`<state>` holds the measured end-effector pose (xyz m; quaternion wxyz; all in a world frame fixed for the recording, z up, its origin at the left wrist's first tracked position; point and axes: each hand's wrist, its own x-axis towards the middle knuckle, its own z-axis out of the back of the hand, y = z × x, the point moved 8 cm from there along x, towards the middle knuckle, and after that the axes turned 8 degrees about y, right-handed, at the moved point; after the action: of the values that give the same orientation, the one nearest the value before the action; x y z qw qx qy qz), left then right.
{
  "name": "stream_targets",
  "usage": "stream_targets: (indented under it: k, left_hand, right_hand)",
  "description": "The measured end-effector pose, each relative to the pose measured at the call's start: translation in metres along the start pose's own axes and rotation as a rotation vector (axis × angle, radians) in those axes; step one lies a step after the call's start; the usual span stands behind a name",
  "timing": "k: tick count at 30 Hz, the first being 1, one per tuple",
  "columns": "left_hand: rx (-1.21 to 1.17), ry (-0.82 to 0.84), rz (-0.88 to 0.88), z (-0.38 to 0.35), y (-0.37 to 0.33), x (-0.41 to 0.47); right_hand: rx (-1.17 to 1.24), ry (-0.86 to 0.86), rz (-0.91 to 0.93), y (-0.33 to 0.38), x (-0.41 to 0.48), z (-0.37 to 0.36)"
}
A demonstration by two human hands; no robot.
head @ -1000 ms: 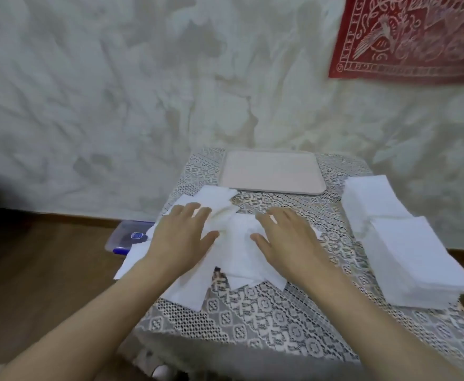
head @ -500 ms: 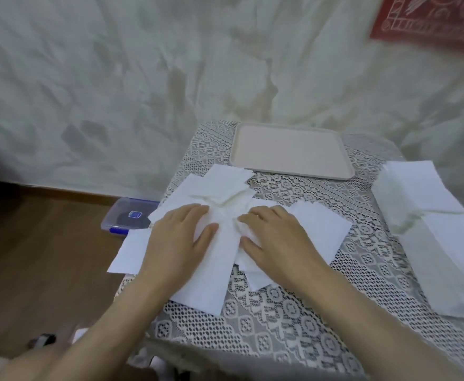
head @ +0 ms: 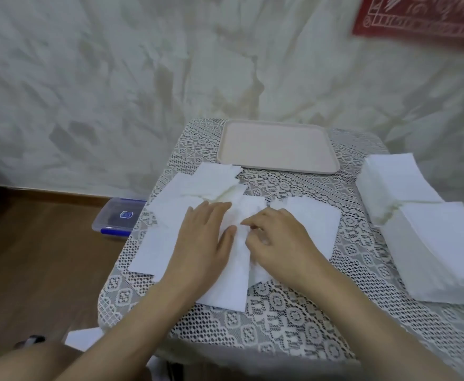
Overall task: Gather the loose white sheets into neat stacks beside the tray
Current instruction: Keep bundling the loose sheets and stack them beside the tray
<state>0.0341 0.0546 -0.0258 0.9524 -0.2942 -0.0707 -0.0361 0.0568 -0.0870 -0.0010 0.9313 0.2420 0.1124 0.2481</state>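
Loose white sheets (head: 164, 215) lie fanned and overlapping on the left half of the lace-covered table (head: 294, 306), just in front of the beige tray (head: 277, 145). My left hand (head: 203, 237) lies flat on the sheets, fingers together and pointing away from me. My right hand (head: 277, 237) rests beside it with its fingers curled, pinching a sheet edge in the middle of the pile. Two tall neat stacks of white sheets stand at the right: one (head: 395, 185) next to the tray, the other (head: 442, 248) nearer to me.
A clear plastic box with a blue lid clip (head: 119, 217) sits on the wooden floor left of the table. One white sheet (head: 83, 339) lies on the floor by my knee. A pale wall rises behind the table, and a red cloth (head: 423, 17) hangs at top right.
My hands have drawn closer together over the loose sheets, and my right fingers have curled onto a sheet edge. The camera has tilted down and moved nearer.
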Motion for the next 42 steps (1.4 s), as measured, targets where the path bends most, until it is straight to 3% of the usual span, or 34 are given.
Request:
stream_targets:
  k: [11,16,18,21,25,30,36,42]
  left_hand:
    - [-0.236,-0.024,0.013,-0.006,-0.02,-0.003]
    - [-0.228,0.004,0.019,-0.005,-0.019,0.0]
    - [-0.232,0.031,0.002,-0.006,-0.025,0.002]
    - [-0.322,0.087,0.01,-0.008,-0.036,0.003]
    - [-0.711,0.083,0.058,-0.006,-0.044,0.001]
    - [-0.767,0.013,0.106,0.002,-0.03,0.0]
    - [-0.952,0.019,0.176,-0.002,-0.018,-0.005]
    - [-1.082,0.256,0.203,-0.019,-0.026,-0.011]
  right_hand:
    - [0.122,-0.068,-0.002,-0.022,-0.025,0.015]
    - [0.704,-0.164,-0.139,-0.068,-0.035,0.024]
    - [0.834,-0.166,-0.154,-0.078,-0.039,0.026]
    - [0.809,-0.192,-0.126,-0.085,-0.04,0.034]
    - [0.855,-0.217,-0.101,-0.082,-0.039,0.037]
    - [0.931,-0.249,-0.096,-0.076,-0.042,0.039]
    - [0.983,-0.095,-0.155,-0.063,-0.044,0.016]
    - [1.073,-0.018,-0.149,-0.055,-0.042,0.014]
